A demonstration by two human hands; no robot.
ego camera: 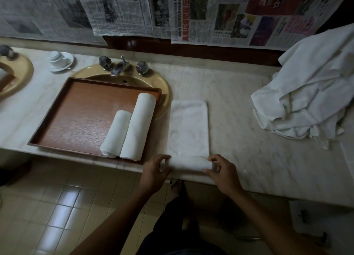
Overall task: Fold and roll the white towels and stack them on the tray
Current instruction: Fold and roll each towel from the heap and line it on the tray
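A folded white towel (188,126) lies as a long strip on the marble counter, right of the wooden tray (76,113). Its near end is rolled up into a short roll (186,162) at the counter's front edge. My left hand (155,172) grips the roll's left end and my right hand (222,170) grips its right end, fingers curled round it. Two rolled white towels lie side by side on the tray's right part, a shorter one (115,134) and a longer one (138,126).
A heap of unfolded white towels (310,93) sits at the counter's right end. The tray covers part of a tan sink (164,93) with a tap (119,68). An upturned cup on a saucer (59,60) stands at the back left. Newspaper sheets hang on the wall behind.
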